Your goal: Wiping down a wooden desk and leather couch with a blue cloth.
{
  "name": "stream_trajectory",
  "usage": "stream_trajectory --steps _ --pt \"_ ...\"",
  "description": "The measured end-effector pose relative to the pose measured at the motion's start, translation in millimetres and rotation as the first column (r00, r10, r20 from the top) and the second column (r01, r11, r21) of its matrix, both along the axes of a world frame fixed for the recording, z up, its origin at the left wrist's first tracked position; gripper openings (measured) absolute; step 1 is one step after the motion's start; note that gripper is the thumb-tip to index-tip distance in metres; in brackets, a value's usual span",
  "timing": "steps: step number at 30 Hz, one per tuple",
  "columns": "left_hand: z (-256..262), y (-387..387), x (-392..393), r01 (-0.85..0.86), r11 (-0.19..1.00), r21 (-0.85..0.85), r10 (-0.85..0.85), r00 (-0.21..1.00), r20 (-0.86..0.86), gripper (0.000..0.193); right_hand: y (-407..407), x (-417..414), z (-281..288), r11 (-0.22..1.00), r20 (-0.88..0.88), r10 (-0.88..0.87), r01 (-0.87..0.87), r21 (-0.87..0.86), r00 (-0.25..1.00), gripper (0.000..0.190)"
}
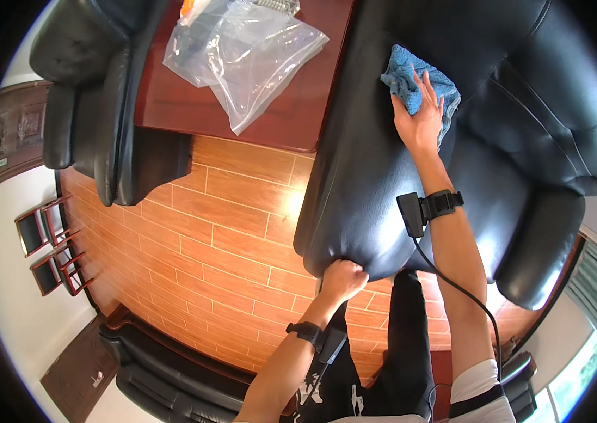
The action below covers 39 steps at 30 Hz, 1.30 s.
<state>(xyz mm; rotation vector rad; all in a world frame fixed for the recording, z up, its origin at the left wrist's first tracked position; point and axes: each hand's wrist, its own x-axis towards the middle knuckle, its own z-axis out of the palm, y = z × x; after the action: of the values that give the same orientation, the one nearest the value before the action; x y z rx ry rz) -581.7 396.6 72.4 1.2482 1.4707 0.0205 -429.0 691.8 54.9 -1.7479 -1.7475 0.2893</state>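
My right hand lies on a blue terry cloth, pressing it against a black leather sofa. Its fingers are somewhat spread over the cloth, whose folds stick out beyond the fingertips and along the hand's right side. My left hand is closed into a fist and rests on the rounded near end of the same sofa part, with no object visible in it. Each wrist wears a black strap with a small device, and a cable runs from it along the forearm.
A reddish-brown wooden table stands left of the sofa, with a clear plastic bag on it. Beyond it is a black leather armchair. Tile flooring with a wood look lies between them and another black sofa. Chairs line the wall.
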Motion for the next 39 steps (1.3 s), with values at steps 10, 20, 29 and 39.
stream_trajectory --steps 10,20,29,39 --pt "83 -52 -84 0.477 0.863 -0.165 -0.365 0.816 0.448 0.033 -279 -61 44 0.184 -0.340 0.904 -0.954 -0.238 0.259 0.066" --pt "80 -65 -183 0.333 0.940 -0.071 -0.329 0.943 0.054 0.029 -6 8 33 0.806 0.179 0.591 -0.585 -0.092 0.786 0.080" --pt "102 74 -176 -0.669 0.732 -0.132 0.672 0.675 0.305 0.025 -99 -47 38 0.794 -0.211 0.590 -0.607 -0.021 0.779 0.063" --pt "43 217 -11 -0.101 0.940 -0.325 0.049 0.985 -0.164 0.017 -270 63 16 0.134 -0.415 0.898 -0.989 -0.054 0.145 0.065"
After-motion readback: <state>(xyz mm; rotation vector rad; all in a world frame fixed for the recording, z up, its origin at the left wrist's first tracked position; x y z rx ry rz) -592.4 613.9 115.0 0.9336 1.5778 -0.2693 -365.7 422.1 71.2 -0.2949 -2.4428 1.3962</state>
